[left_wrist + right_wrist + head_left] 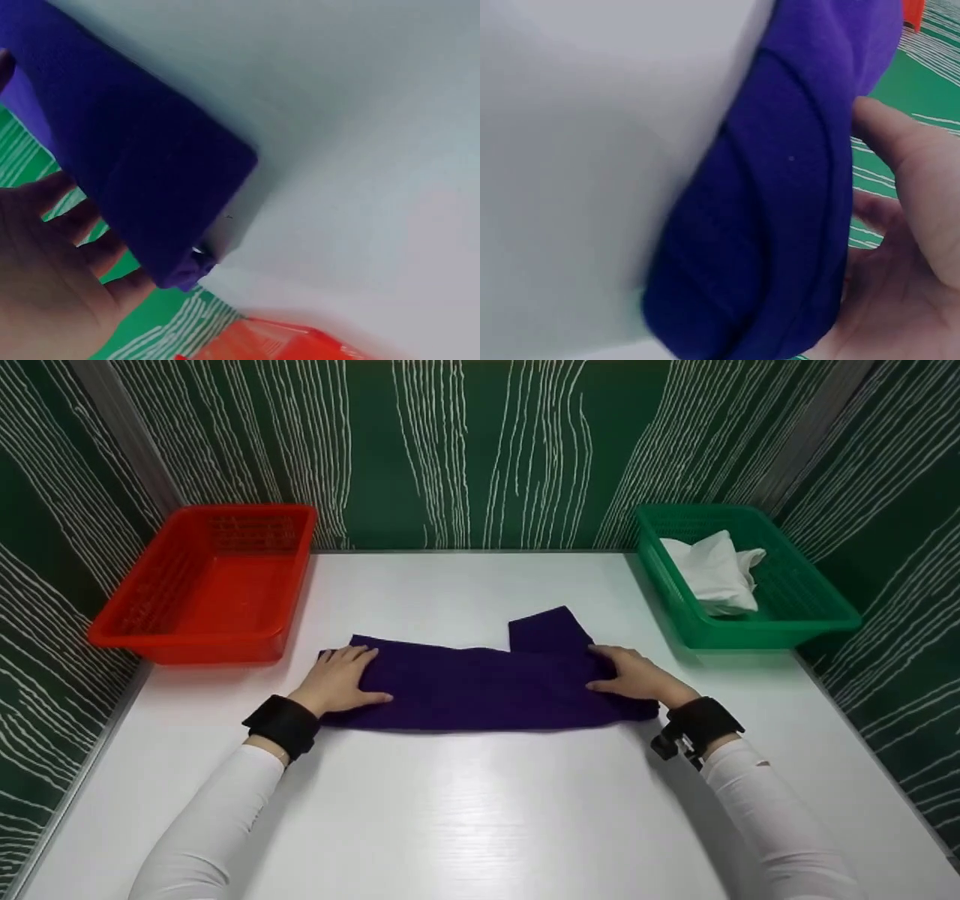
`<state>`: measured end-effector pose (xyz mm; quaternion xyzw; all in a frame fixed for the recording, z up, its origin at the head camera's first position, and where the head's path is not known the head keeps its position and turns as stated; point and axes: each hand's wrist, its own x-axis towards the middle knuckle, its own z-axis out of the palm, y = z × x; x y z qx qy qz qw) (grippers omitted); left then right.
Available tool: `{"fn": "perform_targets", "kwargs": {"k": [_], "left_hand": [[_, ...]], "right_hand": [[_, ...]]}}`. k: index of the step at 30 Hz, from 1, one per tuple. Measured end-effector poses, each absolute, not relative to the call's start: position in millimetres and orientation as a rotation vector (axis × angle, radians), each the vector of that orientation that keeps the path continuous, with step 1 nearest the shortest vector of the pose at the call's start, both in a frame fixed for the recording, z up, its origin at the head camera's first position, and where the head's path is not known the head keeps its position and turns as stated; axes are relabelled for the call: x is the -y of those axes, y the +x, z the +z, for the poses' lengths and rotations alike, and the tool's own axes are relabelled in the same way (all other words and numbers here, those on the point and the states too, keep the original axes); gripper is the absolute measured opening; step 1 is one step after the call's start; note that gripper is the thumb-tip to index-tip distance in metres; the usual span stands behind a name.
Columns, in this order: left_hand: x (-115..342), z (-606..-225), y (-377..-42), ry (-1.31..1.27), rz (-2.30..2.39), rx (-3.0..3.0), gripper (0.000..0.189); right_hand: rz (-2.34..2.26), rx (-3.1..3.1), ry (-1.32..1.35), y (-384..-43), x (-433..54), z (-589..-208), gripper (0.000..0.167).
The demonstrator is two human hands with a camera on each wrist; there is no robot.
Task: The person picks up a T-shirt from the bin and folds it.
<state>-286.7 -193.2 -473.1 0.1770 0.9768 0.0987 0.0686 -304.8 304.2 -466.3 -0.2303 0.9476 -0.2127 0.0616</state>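
A dark purple shirt (pixel 472 690) lies folded into a long strip across the white table, with a sleeve-like flap (pixel 551 630) sticking out at its far side, right of centre. My left hand (pixel 341 679) rests on the shirt's left end, fingers spread and thumb pointing inward. Over the right end lies my right hand (pixel 636 675), its thumb and fingers extended on the cloth. The left wrist view shows the folded left end (pixel 150 165) beside the fingers. Layered folds (pixel 772 187) at the right end appear in the right wrist view, partly hiding that hand's fingers.
At the back left stands a red plastic basket (pixel 195 641). A green basket (pixel 765 634) at the back right holds a crumpled white cloth (pixel 712 574). Green walls with white lines (pixel 495 457) enclose the table (pixel 465 810) at the back and sides.
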Motion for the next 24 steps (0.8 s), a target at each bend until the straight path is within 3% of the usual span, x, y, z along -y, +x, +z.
{"fn": "perform_targets", "kwargs": {"k": [10,14,19,24], "left_hand": [[199.3,-472.3,-296.1,0.484,0.287,-2.933,0.095],[200.4,-468.5,-297.2,0.504,0.315,-2.991,0.076],[199.2,-462.3,-292.6,0.602,0.411,-2.932,0.041],[200.5,-436.6,-275.7,0.723,0.392,-2.610,0.027]], "right_hand": [[-0.575,-2.886,-0.652,-312.9,-295.8,-468.5,0.064],[-0.641,-2.878,-0.608,-317.4,-293.5,-465.3,0.063],[-0.723,-2.863,-0.617,-316.2,-293.7,-461.7,0.037],[-0.792,-2.658,-0.859,-306.8,-301.6,-445.9,0.019]]}}
